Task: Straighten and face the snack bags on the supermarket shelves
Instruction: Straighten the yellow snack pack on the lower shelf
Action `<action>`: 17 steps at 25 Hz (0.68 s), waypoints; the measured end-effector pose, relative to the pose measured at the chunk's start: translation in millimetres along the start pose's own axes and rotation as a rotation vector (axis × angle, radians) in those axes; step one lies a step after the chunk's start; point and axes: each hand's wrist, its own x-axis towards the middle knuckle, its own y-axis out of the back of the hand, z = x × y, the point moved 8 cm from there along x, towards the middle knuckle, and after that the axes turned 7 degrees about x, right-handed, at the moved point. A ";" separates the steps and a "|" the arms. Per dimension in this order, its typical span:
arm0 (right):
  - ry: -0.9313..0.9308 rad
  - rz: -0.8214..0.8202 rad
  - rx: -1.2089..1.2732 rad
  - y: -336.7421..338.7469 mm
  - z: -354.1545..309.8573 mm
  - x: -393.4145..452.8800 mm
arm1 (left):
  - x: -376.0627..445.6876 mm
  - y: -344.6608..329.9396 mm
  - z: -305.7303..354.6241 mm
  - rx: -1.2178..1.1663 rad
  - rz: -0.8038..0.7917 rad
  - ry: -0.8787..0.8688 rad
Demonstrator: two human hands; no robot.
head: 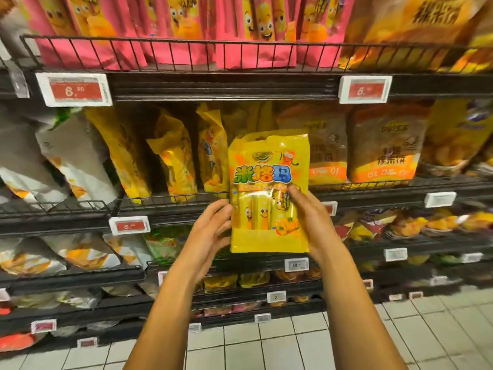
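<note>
Supermarket aisle: wire shelves (170,42), snack bags (170,156), seemingly price tags (73,89).

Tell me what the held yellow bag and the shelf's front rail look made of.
Yellow snack bag: glossy plastic film, apparently; glare streaks and soft creases show. Black front rail: thin wire, probably painted metal; dark and matte.
</note>
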 end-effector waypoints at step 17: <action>-0.070 -0.059 -0.105 -7.1 66.0 -48.8 | -40.5 10.1 -18.2 -0.008 0.095 -0.059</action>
